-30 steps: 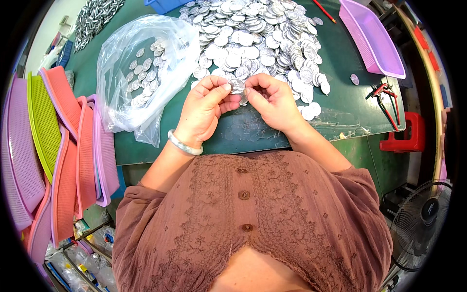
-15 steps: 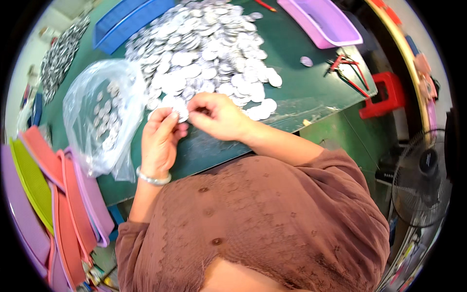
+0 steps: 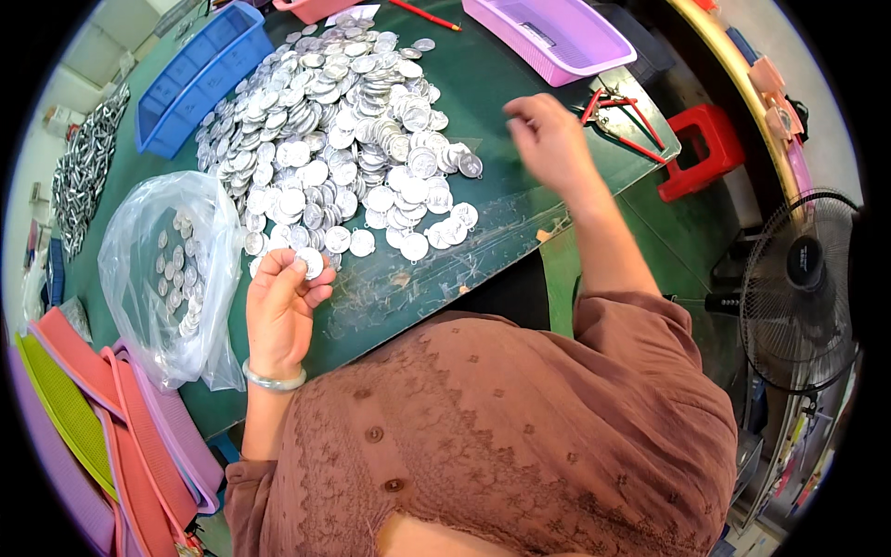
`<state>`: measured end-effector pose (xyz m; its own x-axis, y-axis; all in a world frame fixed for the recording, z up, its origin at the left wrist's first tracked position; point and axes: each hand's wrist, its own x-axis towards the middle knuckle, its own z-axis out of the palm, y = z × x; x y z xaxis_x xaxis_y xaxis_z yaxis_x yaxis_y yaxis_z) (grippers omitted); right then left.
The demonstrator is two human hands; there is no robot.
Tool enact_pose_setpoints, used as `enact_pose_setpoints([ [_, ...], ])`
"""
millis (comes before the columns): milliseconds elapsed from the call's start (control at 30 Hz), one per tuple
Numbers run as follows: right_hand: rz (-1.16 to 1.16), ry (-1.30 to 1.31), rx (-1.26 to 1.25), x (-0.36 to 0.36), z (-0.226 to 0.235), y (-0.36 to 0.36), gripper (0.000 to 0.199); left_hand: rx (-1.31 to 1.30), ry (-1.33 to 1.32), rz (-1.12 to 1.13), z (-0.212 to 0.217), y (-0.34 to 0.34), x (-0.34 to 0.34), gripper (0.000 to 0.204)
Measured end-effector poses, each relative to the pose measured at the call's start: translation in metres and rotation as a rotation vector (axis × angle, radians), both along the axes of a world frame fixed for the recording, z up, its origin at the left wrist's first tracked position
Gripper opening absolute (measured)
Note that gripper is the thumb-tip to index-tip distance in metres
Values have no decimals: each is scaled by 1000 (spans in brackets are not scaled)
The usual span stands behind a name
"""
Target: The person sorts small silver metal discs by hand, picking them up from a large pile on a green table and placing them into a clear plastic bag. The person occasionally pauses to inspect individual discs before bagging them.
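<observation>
Bag [image 3: 172,278] left of disc pile [image 3: 343,139] on table [image 3: 520,200].

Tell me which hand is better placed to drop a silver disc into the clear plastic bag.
Left. The left hand holds a silver disc right beside the clear plastic bag; the right hand is raised far across the table.

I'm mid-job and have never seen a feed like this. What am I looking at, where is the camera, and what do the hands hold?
No machine here: a person works with bare hands. The one picture comes from a fisheye camera on the person's head, looking down, so straight edges bend. On the green table lies a heap of silver discs, with a clear bag of more discs at the left, a blue tray and a purple tray. The left hand pinches one disc. The right hand is raised near red-handled pliers; whether it holds anything is unclear.
</observation>
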<state>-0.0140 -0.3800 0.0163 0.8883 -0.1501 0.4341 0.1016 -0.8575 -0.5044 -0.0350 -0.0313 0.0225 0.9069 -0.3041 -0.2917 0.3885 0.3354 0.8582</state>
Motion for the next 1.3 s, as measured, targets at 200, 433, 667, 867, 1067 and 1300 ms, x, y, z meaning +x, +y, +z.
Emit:
enact_pose_setpoints([
  [200,-10,81,-341,4,-16,-33,20,21,10,-22,8,-23,2,26],
  [433,1,103,-257,-15,-3,-15,20,8,-23,-82,17,-41,4,28],
  [667,428,166,652,-44,9,48,13,2,-29,-177,23,-69,3,24],
  [867,520,338,846,-60,10,75,8,23,-16,-351,14,-95,-4,22],
  [1067,142,254,661,-43,-6,4,12,208,-170,-318,13,-78,-2,25],
  [1300,-253,165,-237,-36,-9,-35,18,365,-176,-206,-2,-39,-3,19],
])
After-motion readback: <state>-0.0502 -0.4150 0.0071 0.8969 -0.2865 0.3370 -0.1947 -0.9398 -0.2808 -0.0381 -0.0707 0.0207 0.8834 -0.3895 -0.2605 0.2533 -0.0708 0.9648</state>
